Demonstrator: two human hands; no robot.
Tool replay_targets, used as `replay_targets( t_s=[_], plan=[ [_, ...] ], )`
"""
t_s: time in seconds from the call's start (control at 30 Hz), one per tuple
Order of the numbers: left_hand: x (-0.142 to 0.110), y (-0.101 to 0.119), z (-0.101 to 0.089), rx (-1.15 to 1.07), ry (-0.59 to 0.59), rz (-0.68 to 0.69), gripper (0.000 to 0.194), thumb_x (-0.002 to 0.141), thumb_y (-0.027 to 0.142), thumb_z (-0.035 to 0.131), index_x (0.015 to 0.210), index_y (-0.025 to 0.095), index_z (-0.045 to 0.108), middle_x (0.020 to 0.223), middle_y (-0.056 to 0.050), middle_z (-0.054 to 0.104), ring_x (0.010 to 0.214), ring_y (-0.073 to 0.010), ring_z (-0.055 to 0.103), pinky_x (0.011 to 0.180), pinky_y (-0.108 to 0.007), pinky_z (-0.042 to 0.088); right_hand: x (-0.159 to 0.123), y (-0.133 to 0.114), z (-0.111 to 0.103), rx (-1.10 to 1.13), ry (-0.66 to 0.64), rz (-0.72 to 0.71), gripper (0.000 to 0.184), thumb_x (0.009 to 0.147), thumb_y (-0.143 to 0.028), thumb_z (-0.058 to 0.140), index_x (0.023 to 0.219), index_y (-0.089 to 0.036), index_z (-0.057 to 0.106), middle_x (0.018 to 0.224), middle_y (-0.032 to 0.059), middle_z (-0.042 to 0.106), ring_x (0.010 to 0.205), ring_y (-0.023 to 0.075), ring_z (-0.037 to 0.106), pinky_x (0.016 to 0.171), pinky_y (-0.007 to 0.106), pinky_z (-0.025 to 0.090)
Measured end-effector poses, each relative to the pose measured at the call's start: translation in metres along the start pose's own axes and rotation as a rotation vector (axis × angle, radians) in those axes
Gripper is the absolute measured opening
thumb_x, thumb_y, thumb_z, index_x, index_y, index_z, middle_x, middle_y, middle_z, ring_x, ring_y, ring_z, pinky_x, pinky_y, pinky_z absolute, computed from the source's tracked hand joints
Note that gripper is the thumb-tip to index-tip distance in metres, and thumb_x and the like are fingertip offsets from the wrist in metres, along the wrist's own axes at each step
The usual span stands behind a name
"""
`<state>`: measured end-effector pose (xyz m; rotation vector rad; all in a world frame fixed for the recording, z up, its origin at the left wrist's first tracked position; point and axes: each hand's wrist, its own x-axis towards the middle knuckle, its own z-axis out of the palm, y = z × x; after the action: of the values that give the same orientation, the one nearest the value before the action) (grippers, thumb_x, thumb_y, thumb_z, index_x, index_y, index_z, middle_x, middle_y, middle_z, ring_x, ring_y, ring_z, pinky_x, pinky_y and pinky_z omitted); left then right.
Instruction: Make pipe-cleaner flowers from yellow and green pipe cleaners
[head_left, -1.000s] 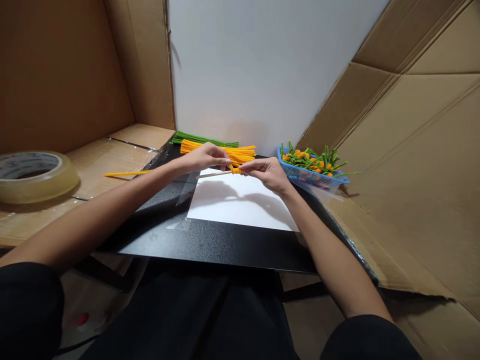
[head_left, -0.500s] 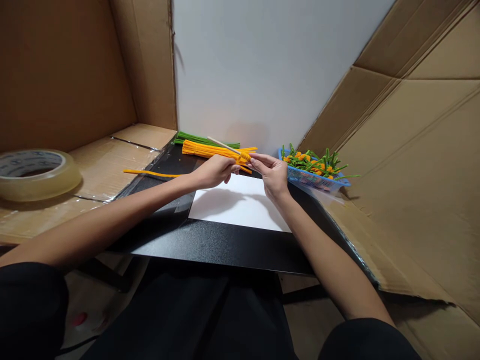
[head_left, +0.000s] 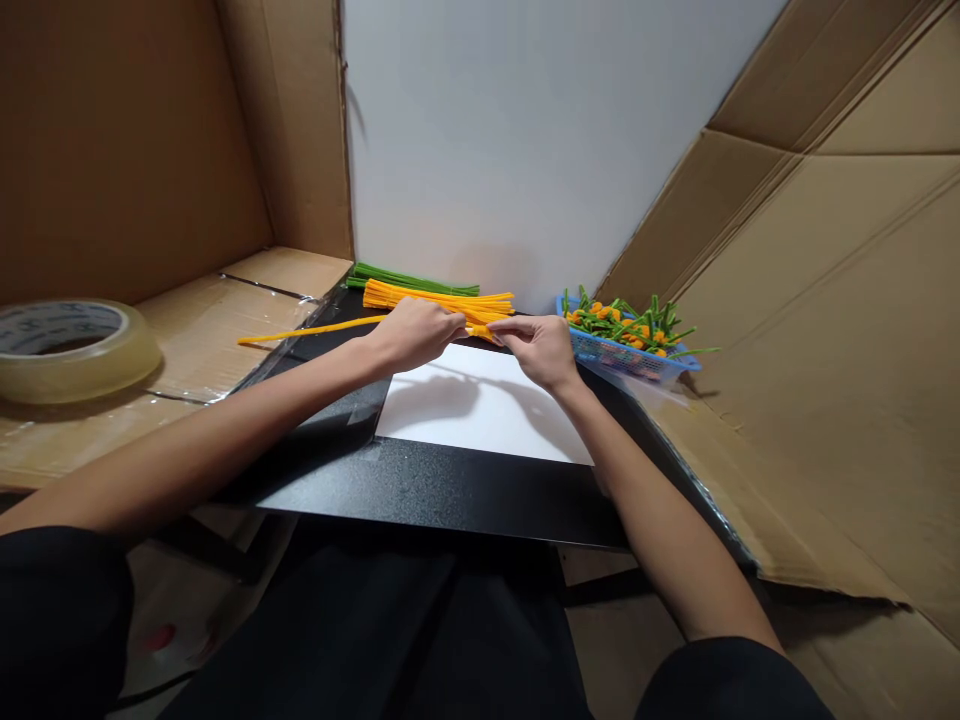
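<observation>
looks forward and down from the wearer's head, past both forearms (head_left: pixel 225 425) to a nearby black table (head_left: pixel 337 485), and faces a pale wall (head_left: pixel 547 130).

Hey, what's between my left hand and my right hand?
In the head view, a small coil of yellow pipe cleaner bridges your left hand and right hand, with a yellow pipe cleaner bundle behind.

A sheet (head_left: pixel 491 412) lay on the table (head_left: pixel 435 492), my left hand (head_left: pixel 421 335) and right hand (head_left: pixel 544 352) above its far edge, a strand (head_left: pixel 311 329) reaching left of them. Behind lay one stem bundle (head_left: pixel 420 298), then a second bundle (head_left: pixel 409 279) by the wall (head_left: pixel 540 140). Right stood a basket (head_left: pixel 626 360); left, on cardboard (head_left: pixel 201 315), a tape roll (head_left: pixel 82 375).
</observation>
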<state>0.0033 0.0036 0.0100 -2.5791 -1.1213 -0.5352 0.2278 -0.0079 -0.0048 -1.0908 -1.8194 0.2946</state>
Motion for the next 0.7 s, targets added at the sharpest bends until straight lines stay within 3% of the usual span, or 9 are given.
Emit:
replay_targets(
  t_s=[0.2,0.4,0.57,0.7],
  plan=[
    [0.001,-0.003,-0.001,-0.082,0.015,0.023,0.035,0.100,0.036,0.048,0.096,0.018,0.077,0.085,-0.008,0.075,0.069,-0.0169,0.062,0.060,-0.029,0.030,0.002,-0.004,-0.014,0.005,-0.134,-0.026,0.017,0.081,-0.019,0.070,0.090,-0.022,0.084,0.091,0.0049,0.082,0.084,0.0221,0.079,0.086,0.038,0.064],
    [0.003,-0.006,-0.002,-0.213,0.108,0.002,0.022,0.091,0.036,0.063,0.089,0.020,0.078,0.075,-0.005,0.073,0.065,-0.0157,0.061,0.062,-0.027,0.035,0.003,-0.004,-0.015,0.064,-0.238,0.010,0.015,0.076,-0.020,0.074,0.085,-0.024,0.085,0.080,0.0032,0.081,0.075,0.0206,0.077,0.081,0.036,0.063],
    [0.007,-0.015,-0.001,-0.650,0.116,-0.006,0.027,0.086,0.042,0.071,0.082,0.016,0.075,0.071,-0.004,0.073,0.063,-0.0122,0.061,0.060,-0.024,0.039,0.003,-0.007,-0.019,0.346,-0.361,0.120,0.017,0.070,-0.030,0.083,0.085,-0.021,0.084,0.074,0.0048,0.079,0.071,0.0189,0.075,0.075,0.035,0.062],
    [0.011,-0.021,0.005,-0.992,0.069,-0.080,0.039,0.085,0.050,0.070,0.081,0.011,0.072,0.068,-0.006,0.071,0.058,-0.0106,0.058,0.053,-0.022,0.036,0.003,-0.010,-0.019,0.564,-0.255,0.173,0.024,0.063,-0.035,0.090,0.082,-0.021,0.084,0.075,0.0042,0.079,0.070,0.0177,0.074,0.077,0.035,0.063]
  ],
)
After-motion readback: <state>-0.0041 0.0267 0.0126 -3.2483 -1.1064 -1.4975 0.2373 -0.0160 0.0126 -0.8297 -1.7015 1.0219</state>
